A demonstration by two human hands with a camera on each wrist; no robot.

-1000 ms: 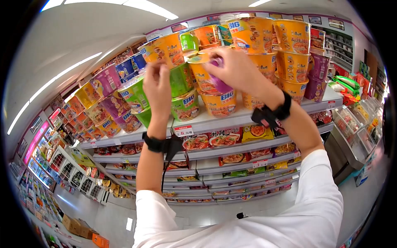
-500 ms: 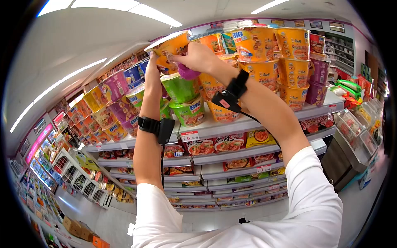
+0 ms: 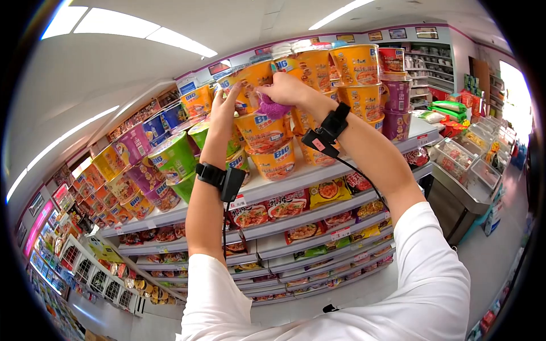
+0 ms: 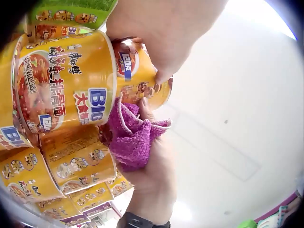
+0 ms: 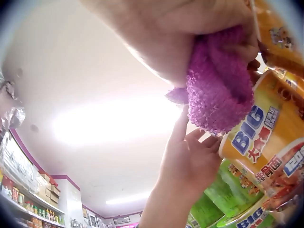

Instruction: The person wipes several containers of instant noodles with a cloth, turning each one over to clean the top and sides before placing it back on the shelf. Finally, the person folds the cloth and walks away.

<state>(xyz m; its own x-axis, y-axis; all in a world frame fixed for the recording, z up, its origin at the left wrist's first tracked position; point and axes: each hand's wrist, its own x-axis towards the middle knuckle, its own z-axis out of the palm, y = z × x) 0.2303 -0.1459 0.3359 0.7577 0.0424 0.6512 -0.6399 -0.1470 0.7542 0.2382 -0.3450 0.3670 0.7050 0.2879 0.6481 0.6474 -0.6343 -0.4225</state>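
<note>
- Head view: the left hand (image 3: pixel 224 111) and the right hand (image 3: pixel 290 90) are at an orange cylindrical paper noodle cup (image 3: pixel 251 78), which sits atop a stack of similar orange cups (image 3: pixel 261 131) on a pale metal shelf (image 3: pixel 341 171).
- The right hand's grip is clamped on a bunched purple fluffy cloth (image 3: pixel 275 108), beside the noodle cup's lower right.
- The left fingers point upward along the noodle cup's left side; I cannot tell whether that grip is clamped on it.
- To the left stand bright green paper cups (image 3: pixel 172 154) and purple paper cups (image 3: pixel 132 142); shiny noodle packets (image 3: pixel 288 205) lie one level lower.
- Left wrist view: one left digit touches the noodle cup's wall; the cloth shows a white edge.
- Right wrist view: the cloth partly hides the left hand's fingertips.
</note>
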